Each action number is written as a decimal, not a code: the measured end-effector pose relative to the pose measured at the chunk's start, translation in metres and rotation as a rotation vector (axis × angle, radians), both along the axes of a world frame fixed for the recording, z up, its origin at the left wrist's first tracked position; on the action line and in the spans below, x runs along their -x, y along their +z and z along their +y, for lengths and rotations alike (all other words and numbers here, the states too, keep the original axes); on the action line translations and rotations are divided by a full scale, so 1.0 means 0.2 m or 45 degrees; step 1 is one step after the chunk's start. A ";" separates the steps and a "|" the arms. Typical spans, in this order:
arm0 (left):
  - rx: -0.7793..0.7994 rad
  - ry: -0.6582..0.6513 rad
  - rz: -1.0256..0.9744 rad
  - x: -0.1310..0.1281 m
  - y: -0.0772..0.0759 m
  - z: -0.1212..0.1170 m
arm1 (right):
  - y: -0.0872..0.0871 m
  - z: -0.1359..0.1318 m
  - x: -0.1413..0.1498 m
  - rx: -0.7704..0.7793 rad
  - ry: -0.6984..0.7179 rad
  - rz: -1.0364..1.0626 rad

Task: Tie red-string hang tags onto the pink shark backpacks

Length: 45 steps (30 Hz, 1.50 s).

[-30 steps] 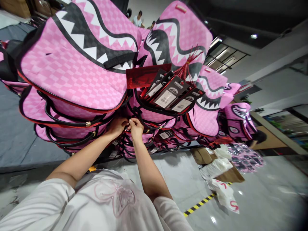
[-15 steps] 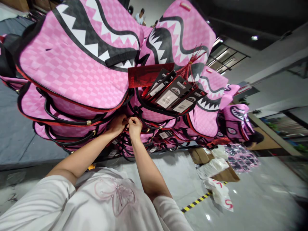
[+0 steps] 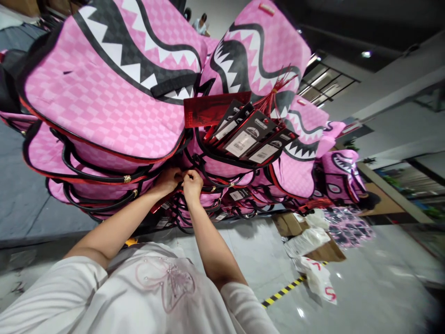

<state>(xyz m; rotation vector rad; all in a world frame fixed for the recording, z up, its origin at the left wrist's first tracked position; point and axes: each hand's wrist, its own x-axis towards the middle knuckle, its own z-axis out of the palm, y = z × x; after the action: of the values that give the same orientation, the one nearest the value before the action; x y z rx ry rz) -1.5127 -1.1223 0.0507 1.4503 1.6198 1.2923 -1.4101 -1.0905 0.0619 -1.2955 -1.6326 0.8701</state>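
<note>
My left hand [image 3: 168, 180] and my right hand [image 3: 192, 184] meet fingertip to fingertip at the side of a stack of pink checkered bags. Both are closed in a pinch, and what they hold is too small to make out. A red-edged dark tag [image 3: 160, 204] shows partly below my left wrist. To the left is a large pink bag [image 3: 114, 116] with a shark-mouth print. Above my right hand, a bundle of black hang tags [image 3: 245, 139] with red strings [image 3: 274, 93] rests on another pink bag [image 3: 236, 169].
Black handles [image 3: 90, 175] loop out from the stacked bags on the left. More pink bags [image 3: 301, 162] continue to the right. Cardboard [image 3: 327, 248] and white plastic bags [image 3: 314, 278] lie on the floor near striped tape [image 3: 285, 293]. A person [image 3: 200, 25] is in the background.
Both hands have shifted very slightly left, still pinched together. A red edge of a tag now shows below my left wrist. The bags and the tag bundle stay in place.
</note>
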 end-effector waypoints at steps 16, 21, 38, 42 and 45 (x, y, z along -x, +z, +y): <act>0.100 0.194 0.128 0.00 0.02 -0.02 | -0.05 0.03 0.00 -0.035 -0.001 -0.036; 0.094 0.052 -0.004 0.00 0.01 0.01 | -0.07 0.04 0.01 -0.066 -0.017 -0.020; 0.075 0.047 0.065 -0.01 0.04 0.01 | -0.07 0.05 0.01 -0.121 -0.028 0.058; 0.080 0.190 0.209 -0.01 0.05 0.01 | -0.07 0.04 0.00 -0.121 -0.026 0.074; 0.075 0.088 0.200 -0.01 0.04 0.02 | -0.07 0.04 0.00 -0.120 -0.012 0.086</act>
<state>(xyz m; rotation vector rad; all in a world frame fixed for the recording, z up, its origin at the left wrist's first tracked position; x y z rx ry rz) -1.5114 -1.1178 0.0595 1.5037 1.8089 1.1825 -1.4103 -1.0819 0.0485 -1.1959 -1.5941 0.8129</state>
